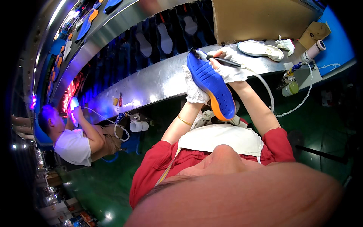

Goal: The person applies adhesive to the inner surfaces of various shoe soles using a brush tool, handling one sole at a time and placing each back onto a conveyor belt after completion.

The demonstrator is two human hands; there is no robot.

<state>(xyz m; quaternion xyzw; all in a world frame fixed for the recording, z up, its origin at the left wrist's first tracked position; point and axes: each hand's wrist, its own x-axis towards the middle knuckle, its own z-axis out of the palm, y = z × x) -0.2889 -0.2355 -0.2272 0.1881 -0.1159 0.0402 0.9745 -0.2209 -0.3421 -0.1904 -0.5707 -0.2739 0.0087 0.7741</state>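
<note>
My left hand [194, 89], in a white glove, grips a blue shoe sole [210, 77] with an orange side edge from its left. The sole slants from its upper end near the metal bench down toward my chest. My right hand [230, 68], in a white glove that leaves some fingertips bare, is closed round a black pen-shaped applicator [228, 62] with a white hose [266, 89] at its back. The applicator's front end lies at the sole's upper end, where there is a pale patch and a dark bit that I cannot make out.
On the metal bench [151, 85] to the right lie a white sole [261, 50] and a white glove [286, 44]. A cardboard sheet [261, 19] stands behind. Dark racks hold several grey soles [165, 38]. At left a co-worker [77, 140] sits near a conveyor [85, 41] carrying soles.
</note>
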